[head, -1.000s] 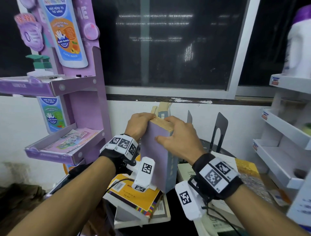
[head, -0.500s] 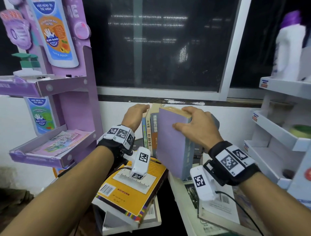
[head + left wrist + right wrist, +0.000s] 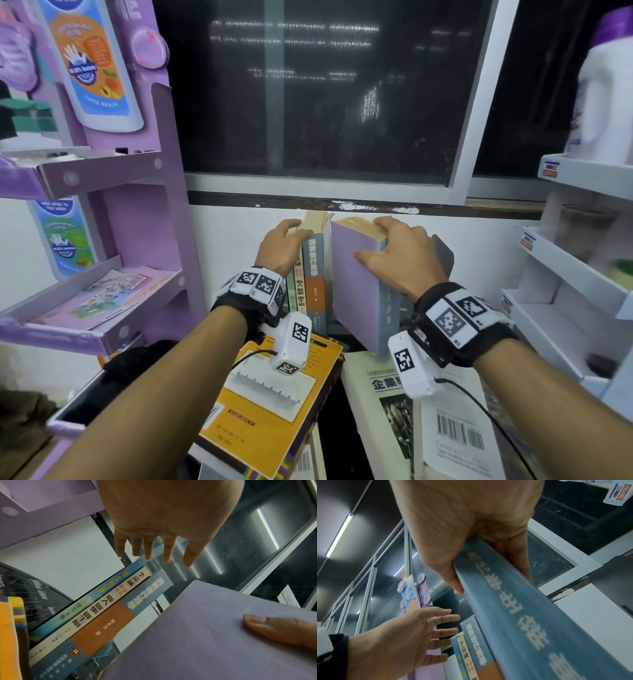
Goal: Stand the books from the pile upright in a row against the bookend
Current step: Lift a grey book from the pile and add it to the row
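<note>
My right hand [image 3: 394, 251] grips the top of a thick purple-covered book [image 3: 359, 291] with a blue spine [image 3: 522, 615], thumb on the cover [image 3: 274, 627]. The book hangs slightly tilted just right of three upright books [image 3: 313, 274], above the pile. My left hand [image 3: 284, 240] is open, fingers straight [image 3: 154, 550], touching the left side and top of that row [image 3: 102, 608]. A dark metal bookend [image 3: 443, 253] stands behind my right hand. The pile below holds a yellow book [image 3: 274, 404] and a white one [image 3: 376, 394].
A purple cardboard display shelf [image 3: 102, 301] stands close on the left. White shelving [image 3: 565, 308] with a white bottle [image 3: 603, 96] stands on the right. Behind the books are a white wall and a dark window [image 3: 325, 102].
My left hand let go of the purple book and went to the upright row. My right hand carried the purple book up and to the right, beside that row.
</note>
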Action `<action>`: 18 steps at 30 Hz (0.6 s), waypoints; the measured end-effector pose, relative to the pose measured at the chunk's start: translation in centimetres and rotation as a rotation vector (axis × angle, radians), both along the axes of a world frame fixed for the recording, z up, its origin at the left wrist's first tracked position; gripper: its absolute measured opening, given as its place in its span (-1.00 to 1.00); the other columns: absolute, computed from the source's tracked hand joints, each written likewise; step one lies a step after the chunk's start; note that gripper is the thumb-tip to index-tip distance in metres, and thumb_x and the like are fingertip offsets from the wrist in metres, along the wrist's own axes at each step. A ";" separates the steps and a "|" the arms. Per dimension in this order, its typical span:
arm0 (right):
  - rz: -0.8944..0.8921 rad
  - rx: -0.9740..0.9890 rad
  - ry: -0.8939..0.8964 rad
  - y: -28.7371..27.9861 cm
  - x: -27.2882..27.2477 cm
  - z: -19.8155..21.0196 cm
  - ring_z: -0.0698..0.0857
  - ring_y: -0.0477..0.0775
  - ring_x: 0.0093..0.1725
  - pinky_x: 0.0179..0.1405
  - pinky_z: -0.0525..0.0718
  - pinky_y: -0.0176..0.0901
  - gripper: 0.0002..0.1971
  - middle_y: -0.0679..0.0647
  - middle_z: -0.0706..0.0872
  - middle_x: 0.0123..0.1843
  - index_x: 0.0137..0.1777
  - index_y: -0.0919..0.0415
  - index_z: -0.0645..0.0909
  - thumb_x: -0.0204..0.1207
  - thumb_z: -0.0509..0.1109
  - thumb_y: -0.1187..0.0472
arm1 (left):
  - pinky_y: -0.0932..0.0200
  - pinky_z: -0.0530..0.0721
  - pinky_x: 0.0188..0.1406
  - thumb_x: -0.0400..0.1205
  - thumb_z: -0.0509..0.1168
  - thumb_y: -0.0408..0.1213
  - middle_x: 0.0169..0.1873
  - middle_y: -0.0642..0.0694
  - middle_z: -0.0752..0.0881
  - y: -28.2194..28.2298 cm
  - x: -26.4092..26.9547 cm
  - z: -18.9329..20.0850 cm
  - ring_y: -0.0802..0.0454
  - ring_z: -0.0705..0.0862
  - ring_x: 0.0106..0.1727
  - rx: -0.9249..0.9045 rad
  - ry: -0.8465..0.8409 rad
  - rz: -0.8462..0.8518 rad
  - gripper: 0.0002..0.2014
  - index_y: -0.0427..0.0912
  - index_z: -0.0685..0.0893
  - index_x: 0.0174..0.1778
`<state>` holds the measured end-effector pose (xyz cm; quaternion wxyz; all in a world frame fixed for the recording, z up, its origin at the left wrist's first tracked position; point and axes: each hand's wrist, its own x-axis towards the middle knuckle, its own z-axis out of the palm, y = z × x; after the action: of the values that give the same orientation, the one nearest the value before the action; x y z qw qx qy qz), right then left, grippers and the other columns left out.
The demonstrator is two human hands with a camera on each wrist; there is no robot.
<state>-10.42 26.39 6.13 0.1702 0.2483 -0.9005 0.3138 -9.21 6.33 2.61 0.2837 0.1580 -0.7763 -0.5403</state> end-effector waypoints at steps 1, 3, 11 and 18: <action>-0.004 0.003 -0.007 -0.3 -0.4 -0.2 0.58 0.27 0.23 0.06 0.52 -0.10 -0.49 0.23 0.68 0.18 0.39 0.13 0.52 0.43 0.45 0.06 | 0.04 0.58 0.15 0.65 0.25 -0.11 0.23 -0.08 0.64 -0.1 -0.4 -0.2 -0.07 0.64 0.16 0.003 0.007 -0.006 -0.59 -0.06 0.52 0.43; -0.011 0.004 -0.019 -0.8 -1.2 -0.5 0.58 0.28 0.23 0.10 0.56 -0.06 -0.48 0.23 0.67 0.19 0.39 0.14 0.52 0.43 0.46 0.06 | -0.02 0.60 0.24 0.64 0.27 -0.12 0.29 -0.11 0.65 -0.2 -0.9 -0.7 -0.09 0.65 0.21 0.002 0.019 -0.021 -0.59 -0.05 0.54 0.42; -0.015 -0.015 -0.077 -3.5 -4.2 -2.3 0.61 0.30 0.21 0.13 0.59 -0.03 -0.51 0.23 0.69 0.19 0.33 0.19 0.55 0.40 0.46 0.07 | -0.14 0.32 0.56 0.45 0.37 0.02 0.55 -0.06 0.39 -1.0 -2.7 -2.2 -0.03 0.34 0.57 -0.059 0.055 -0.098 -0.46 0.03 0.57 0.38; -0.037 -0.022 -0.088 -5.9 -6.8 -3.7 0.64 0.35 0.14 0.12 0.66 0.04 -0.55 0.26 0.69 0.15 0.27 0.22 0.57 0.41 0.44 0.06 | -0.11 0.47 0.46 0.58 0.40 -0.28 0.56 0.05 0.39 -2.5 -3.6 -3.6 0.01 0.48 0.48 -0.115 0.108 -0.147 -0.61 -0.01 0.49 0.31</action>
<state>-17.20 20.53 2.42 0.1391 0.2156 -0.9081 0.3308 -12.84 3.88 -0.97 0.2934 0.0544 -0.7992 -0.5218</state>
